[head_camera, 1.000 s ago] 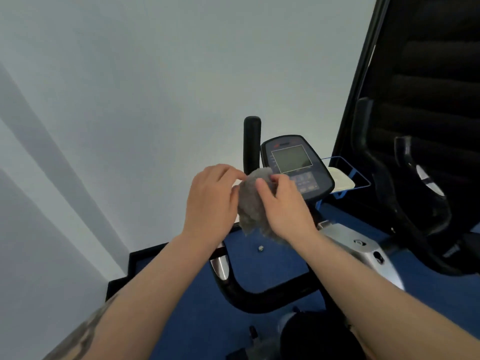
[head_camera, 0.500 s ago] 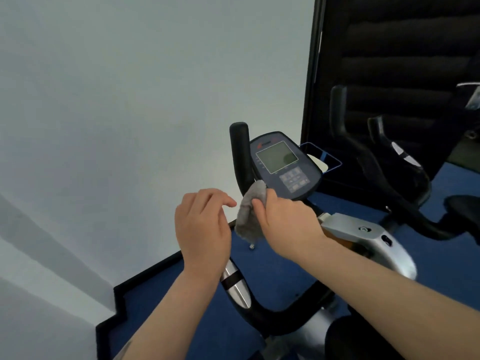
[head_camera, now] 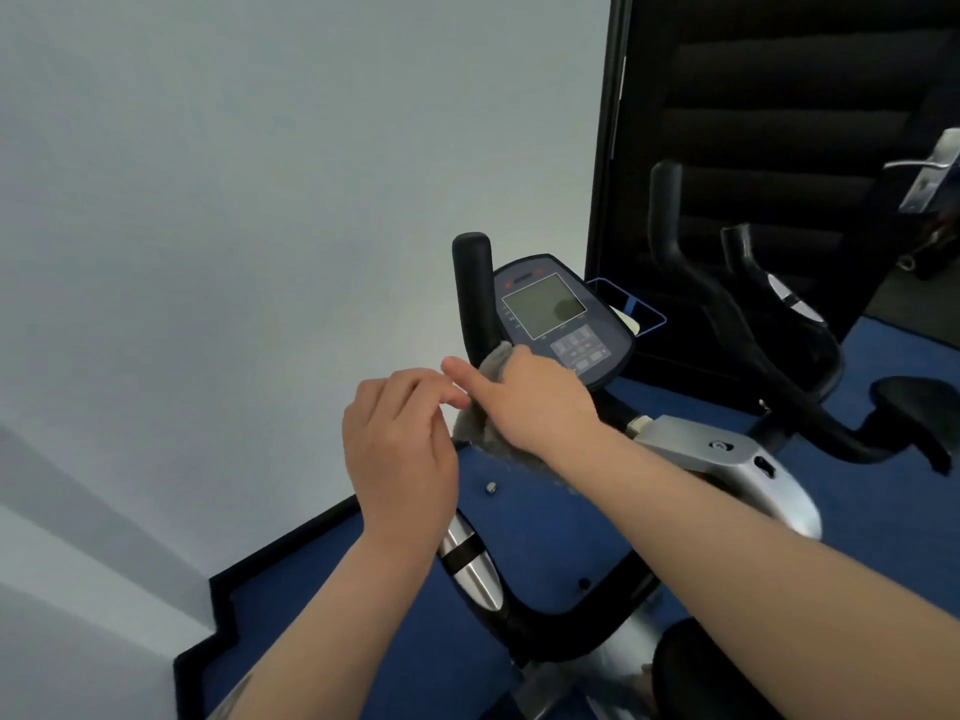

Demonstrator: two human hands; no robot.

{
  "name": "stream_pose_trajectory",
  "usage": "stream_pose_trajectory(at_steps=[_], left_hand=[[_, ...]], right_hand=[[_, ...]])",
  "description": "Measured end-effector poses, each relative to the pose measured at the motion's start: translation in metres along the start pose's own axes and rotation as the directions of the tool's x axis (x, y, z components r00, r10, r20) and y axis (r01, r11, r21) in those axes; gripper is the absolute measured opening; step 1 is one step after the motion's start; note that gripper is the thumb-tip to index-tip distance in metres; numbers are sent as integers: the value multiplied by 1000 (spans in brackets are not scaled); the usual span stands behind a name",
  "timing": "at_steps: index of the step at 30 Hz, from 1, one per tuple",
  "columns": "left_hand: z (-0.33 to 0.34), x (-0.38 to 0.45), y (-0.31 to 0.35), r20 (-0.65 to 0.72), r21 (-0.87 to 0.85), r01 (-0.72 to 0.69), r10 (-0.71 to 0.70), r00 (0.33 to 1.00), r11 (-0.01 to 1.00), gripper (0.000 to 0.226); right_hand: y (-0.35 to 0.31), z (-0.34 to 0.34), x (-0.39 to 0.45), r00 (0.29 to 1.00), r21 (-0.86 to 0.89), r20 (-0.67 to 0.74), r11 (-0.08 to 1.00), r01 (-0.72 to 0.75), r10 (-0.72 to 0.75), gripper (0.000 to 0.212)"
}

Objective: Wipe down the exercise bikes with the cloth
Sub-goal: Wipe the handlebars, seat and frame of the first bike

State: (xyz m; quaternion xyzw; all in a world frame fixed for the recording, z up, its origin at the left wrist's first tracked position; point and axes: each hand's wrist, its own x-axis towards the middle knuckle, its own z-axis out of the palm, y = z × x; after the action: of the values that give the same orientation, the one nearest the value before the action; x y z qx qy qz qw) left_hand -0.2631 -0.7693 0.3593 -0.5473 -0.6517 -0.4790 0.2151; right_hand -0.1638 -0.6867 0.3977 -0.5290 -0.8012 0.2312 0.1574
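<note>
Cloth (head_camera: 485, 433) at console (head_camera: 558, 317): soft, limp.
Right hand (head_camera: 535, 402) is gripping it bunched; left hand (head_camera: 402, 449) is hovering loosely curled, empty.

The left hand (head_camera: 400, 449) has let go of the grey cloth (head_camera: 485, 428) and now sits just beside it, fingers loosely curled. The right hand (head_camera: 530, 402) alone grips the cloth, its thumb now stretched leftward.

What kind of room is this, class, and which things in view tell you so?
Probably a small gym or fitness room: an exercise bike with a display console, a second bike beside it, and blue carpet.
</note>
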Motion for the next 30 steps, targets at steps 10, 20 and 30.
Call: stream_pose_trajectory(at_steps=[10, 20, 30], left_hand=[[0, 0, 1, 3, 39, -2, 2, 1000, 999, 35], [0, 1, 1, 1, 18, 16, -16, 1000, 1000, 24], [0, 2, 2, 4, 41, 15, -15, 1000, 999, 23]], right_hand=[[18, -26, 2, 979, 171, -117, 968, 185, -167, 30], [35, -37, 2, 980, 116, 14, 974, 196, -199, 23], [37, -30, -2, 976, 44, 9, 975, 217, -217, 11]])
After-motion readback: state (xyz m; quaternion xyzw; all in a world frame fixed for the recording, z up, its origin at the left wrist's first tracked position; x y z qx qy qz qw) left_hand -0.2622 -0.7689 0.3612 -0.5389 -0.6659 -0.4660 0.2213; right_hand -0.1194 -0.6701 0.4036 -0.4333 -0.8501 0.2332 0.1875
